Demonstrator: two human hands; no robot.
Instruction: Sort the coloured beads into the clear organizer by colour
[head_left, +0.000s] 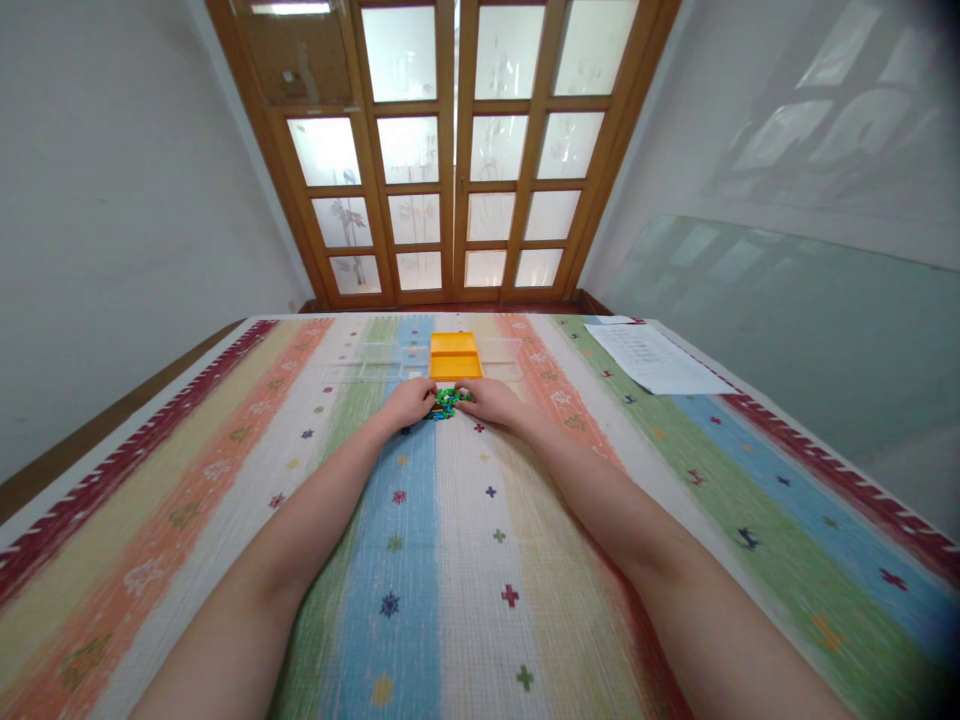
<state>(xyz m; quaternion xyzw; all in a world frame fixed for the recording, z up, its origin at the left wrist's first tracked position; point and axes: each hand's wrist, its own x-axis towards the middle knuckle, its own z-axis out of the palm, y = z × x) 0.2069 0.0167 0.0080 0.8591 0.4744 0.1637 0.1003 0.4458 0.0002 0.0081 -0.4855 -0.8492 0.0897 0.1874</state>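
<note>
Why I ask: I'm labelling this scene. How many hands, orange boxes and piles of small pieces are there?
Hands (left hand, right hand): 2
Orange box: 1
Pile of small pieces (too small to count singly): 1
Total: 4

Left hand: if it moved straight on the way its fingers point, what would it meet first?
Most likely the pile of small green and blue pieces, close beside the left hand; whether the two touch is unclear.
</note>
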